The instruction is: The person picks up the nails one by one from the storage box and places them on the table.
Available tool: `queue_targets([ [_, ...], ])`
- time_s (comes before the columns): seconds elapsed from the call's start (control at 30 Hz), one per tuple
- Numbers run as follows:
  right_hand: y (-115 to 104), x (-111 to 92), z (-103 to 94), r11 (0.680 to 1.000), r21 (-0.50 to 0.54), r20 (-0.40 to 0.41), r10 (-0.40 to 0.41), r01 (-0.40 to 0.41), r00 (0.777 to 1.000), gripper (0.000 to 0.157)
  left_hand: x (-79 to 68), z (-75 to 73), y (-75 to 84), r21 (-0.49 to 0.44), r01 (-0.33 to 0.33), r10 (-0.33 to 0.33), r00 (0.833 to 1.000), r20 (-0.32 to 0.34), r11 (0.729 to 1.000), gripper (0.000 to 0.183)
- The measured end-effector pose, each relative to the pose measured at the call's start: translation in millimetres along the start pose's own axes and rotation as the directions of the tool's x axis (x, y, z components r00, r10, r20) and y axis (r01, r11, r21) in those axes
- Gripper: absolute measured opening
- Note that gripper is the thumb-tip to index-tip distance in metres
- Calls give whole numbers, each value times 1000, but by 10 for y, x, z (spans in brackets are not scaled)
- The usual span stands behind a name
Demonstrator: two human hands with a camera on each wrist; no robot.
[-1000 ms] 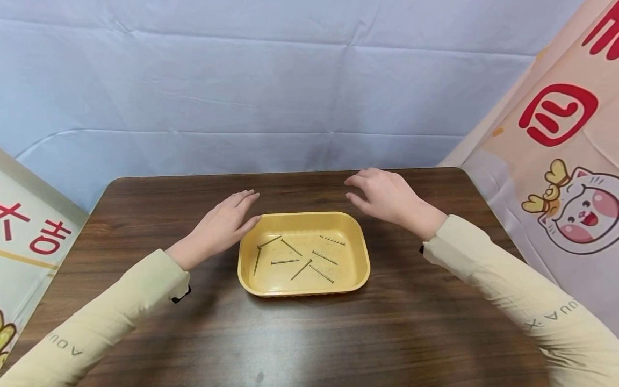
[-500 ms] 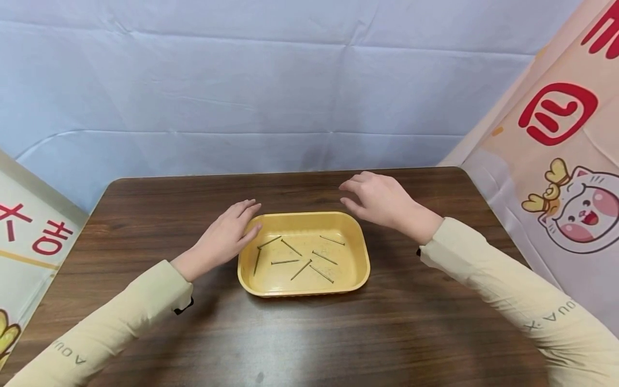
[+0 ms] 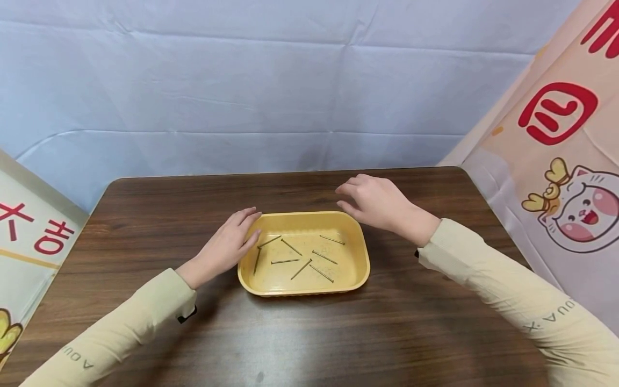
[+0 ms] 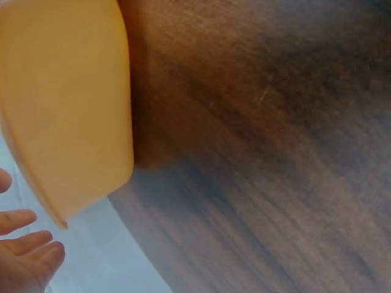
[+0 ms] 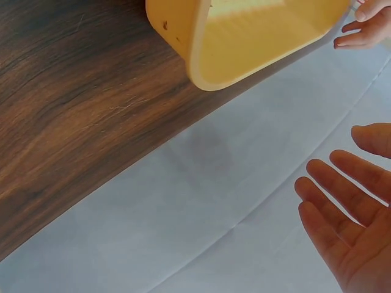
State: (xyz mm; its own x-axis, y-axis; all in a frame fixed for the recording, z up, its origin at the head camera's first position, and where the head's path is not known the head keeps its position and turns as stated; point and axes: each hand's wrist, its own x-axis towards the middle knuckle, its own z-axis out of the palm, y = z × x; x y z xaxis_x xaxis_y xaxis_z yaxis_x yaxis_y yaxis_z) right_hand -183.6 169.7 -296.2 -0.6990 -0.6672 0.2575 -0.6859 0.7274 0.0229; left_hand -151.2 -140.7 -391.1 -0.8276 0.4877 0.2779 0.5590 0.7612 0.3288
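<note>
A yellow plastic tray (image 3: 303,292) stands on the table, its outer wall also visible in the left wrist view (image 4: 67,104). Several loose nails (image 3: 291,248) lie scattered on its floor. Beside the tray's left rim is my left hand (image 3: 224,247), fingers extended and thumb over the rim; whether it touches cannot be told. My right hand (image 3: 379,204) hovers just beyond the back right corner, its fingers relaxed and nothing in them. In the right wrist view that hand (image 5: 351,213) is spread, apart from the tray (image 5: 263,43).
The dark wood-grain table (image 3: 309,344) has its back edge close to a pale cloth backdrop (image 3: 242,97). A printed banner (image 3: 570,177) hangs on the right, and another printed panel (image 3: 34,231) on the left.
My left hand has come down and slightly nearer to me along the tray's left side. My right hand has shifted a little left and lower, toward the back right corner. Tray and nails stay put.
</note>
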Motion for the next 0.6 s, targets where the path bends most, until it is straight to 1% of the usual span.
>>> queue_targets([
  [0.17, -10, -4, 0, 1000, 0, -2, -7, 7, 1000, 24, -28, 28, 0, 1, 2, -2, 1000, 2, 1000, 43],
  [0.37, -9, -12, 11, 1000, -2, -14, -10, 10, 1000, 23, -60, 79, -22, 0, 4, -4, 1000, -18, 1000, 42],
  [0.6, -12, -8, 11, 1000, -6, -14, -15, 14, 1000, 24, -101, 123, -39, -5, 27, -27, 1000, -13, 1000, 44],
])
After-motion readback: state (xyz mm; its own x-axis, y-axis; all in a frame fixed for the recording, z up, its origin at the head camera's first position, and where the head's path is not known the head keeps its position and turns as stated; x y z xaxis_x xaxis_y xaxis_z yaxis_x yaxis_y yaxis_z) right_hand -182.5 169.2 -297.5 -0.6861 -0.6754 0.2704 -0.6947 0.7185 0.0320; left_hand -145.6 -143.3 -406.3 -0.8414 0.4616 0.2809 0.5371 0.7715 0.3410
